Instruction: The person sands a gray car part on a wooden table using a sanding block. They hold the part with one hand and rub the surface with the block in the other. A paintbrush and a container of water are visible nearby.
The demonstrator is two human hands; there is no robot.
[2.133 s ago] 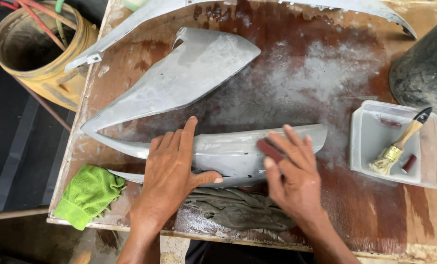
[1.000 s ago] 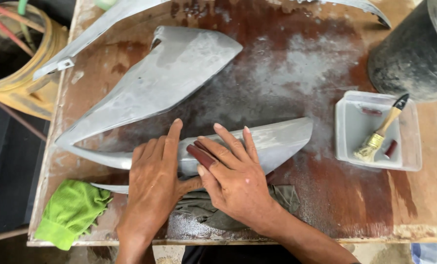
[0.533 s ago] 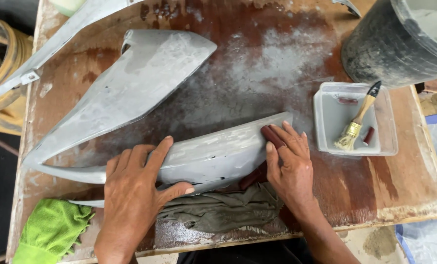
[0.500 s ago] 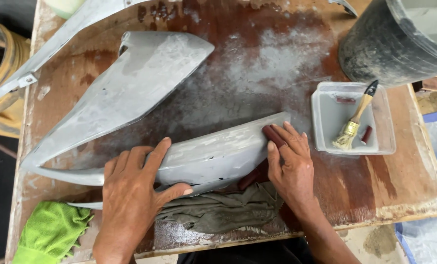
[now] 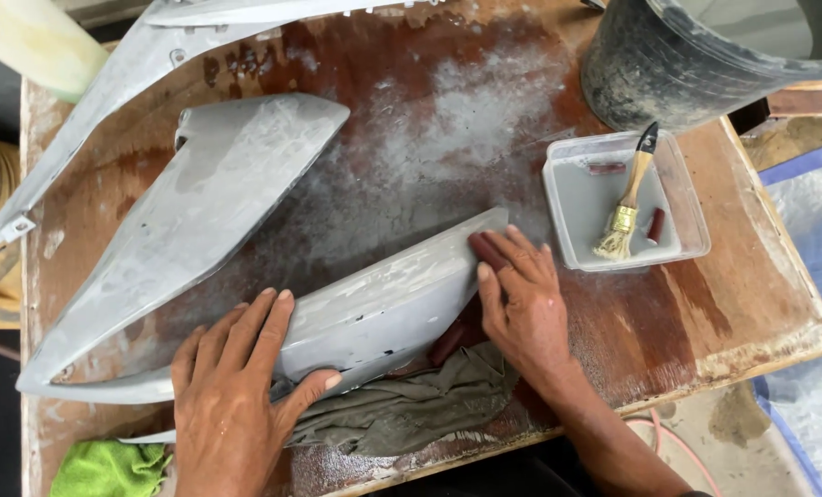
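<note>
Grey panel (image 5: pixel 374 304) under both hands

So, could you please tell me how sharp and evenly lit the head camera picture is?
Head view: soft, even daylight with faint shadows; left hand and right hand on the grey panel look sharp; mild sheen on the wet tabletop; straight edges bow slightly near corners.

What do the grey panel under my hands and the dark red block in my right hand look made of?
Grey panel: probably moulded plastic under matte grey primer; thin curved shell, chalky streaks. Dark red block: likely folded abrasive paper, though mostly hidden under the right hand fingers.
</note>
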